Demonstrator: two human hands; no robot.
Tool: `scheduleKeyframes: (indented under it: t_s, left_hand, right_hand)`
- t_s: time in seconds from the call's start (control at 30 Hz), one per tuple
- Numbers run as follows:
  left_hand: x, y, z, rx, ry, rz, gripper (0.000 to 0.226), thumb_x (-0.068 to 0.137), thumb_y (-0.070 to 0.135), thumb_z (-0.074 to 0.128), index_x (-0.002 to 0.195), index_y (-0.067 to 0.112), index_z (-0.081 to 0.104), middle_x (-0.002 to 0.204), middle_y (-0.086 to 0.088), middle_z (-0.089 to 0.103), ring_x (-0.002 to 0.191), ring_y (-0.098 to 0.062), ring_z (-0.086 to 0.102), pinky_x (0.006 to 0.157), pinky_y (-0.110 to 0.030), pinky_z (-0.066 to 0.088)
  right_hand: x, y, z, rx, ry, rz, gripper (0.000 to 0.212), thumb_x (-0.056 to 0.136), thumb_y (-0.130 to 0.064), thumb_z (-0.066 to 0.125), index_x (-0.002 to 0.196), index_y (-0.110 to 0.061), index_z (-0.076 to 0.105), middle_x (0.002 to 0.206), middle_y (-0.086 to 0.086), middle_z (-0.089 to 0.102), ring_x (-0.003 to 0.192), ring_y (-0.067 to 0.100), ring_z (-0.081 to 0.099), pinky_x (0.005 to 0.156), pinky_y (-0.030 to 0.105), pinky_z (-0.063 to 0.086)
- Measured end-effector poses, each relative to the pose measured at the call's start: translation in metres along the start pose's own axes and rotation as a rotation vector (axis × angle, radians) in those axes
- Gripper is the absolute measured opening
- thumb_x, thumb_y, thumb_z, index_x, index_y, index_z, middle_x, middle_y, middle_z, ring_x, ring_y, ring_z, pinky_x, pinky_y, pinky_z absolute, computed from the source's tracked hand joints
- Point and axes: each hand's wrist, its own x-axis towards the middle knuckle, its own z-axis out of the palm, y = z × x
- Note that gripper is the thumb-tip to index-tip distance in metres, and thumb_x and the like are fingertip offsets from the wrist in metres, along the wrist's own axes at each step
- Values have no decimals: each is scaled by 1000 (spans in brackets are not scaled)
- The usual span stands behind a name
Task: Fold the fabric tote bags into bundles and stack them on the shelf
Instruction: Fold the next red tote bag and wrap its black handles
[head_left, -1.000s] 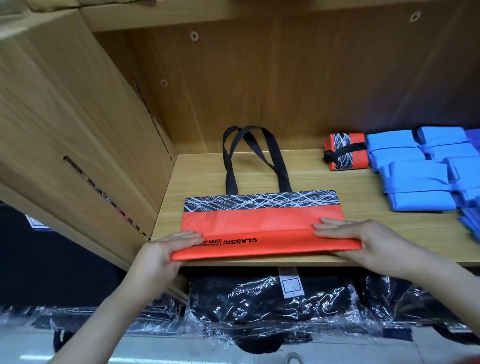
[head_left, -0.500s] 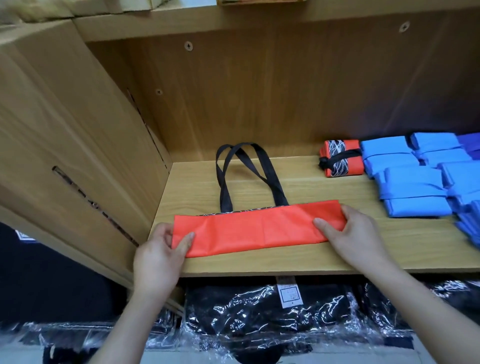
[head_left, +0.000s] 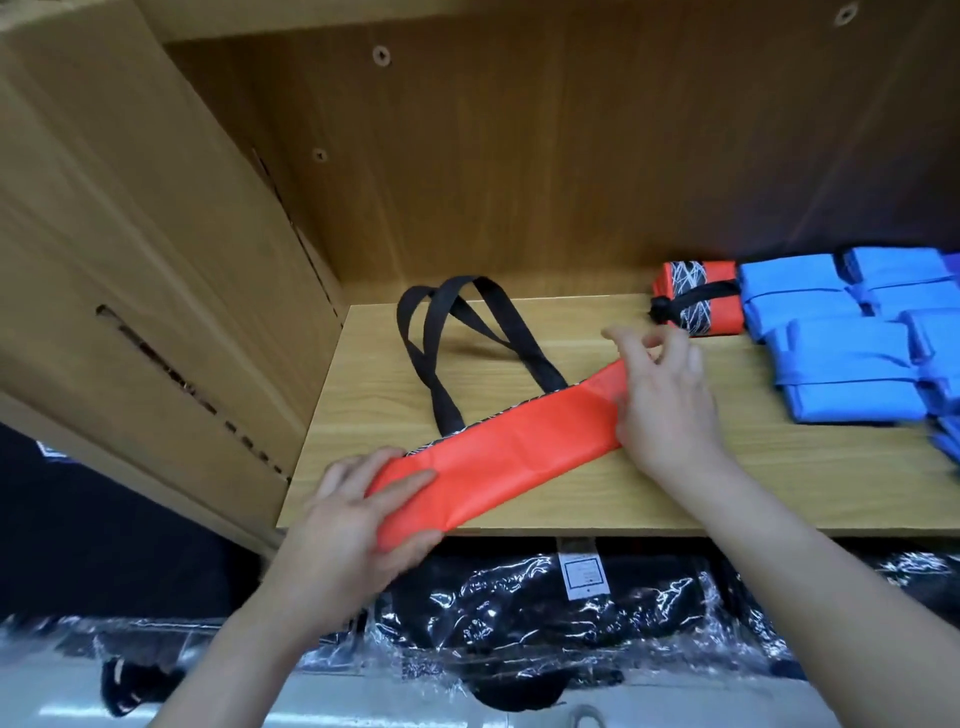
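The folded tote bag (head_left: 498, 457) lies slantwise on the shelf (head_left: 727, 493). Its near end is at the front left edge in the left hand (head_left: 353, 530), and its far end is further back on the right, under the right hand (head_left: 665, 410). Its handles (head_left: 431, 364) lie behind it. A tied bundle (head_left: 696, 299) sits at the back right with stacked bundles (head_left: 841, 358) just to its right, and wrapped packages (head_left: 519, 613) lie below the shelf.

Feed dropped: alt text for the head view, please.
A red tote bag, folded into a long strip, stretches slantwise over the wooden shelf; the left hand grips its near end, the right hand its far end. Its black handles trail behind; one red bundle and blue bundles sit at right.
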Motion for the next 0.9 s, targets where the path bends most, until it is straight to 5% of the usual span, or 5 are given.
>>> scheduleKeyframes:
  t_s: [0.17,0.33,0.6,0.73,0.9]
  left_hand:
    - [-14,17,-3,169,-63,46,104,43,39,92,137,33,49,131,1,46,114,-21,44,79,-36,58]
    - [-32,25,1,320,82,164,100,31,7,85,127,22,61,104,-3,53,87,-19,45,57,-30,54]
    - [-29,33,-21,486,3,520,78,71,27,66,144,15,41,154,-14,32,144,-30,25,117,-52,20]
    - [-21,21,-30,435,-82,585,96,67,57,74,148,26,34,155,-8,33,145,-24,27,114,-47,27]
    - [6,12,-6,273,-65,502,65,87,47,54,145,20,41,150,-2,43,136,-21,44,105,-43,44]
  right_hand:
    - [-18,-45,34,45,-211,-214,50,92,-51,51,136,-28,47,135,10,45,124,32,44,105,40,35]
    - [-9,-49,42,71,-377,-367,62,90,-64,41,146,-43,28,159,-6,18,147,12,12,119,40,5]
    - [1,-47,42,282,-507,-539,72,82,-53,65,145,-34,35,155,-8,32,146,8,18,119,35,8]
    - [5,-42,44,413,-543,-488,71,68,-44,82,131,-34,51,143,-13,48,132,20,41,105,22,23]
    - [1,-46,40,587,-603,-464,46,62,-25,89,99,-25,61,134,-11,54,127,11,45,108,24,28]
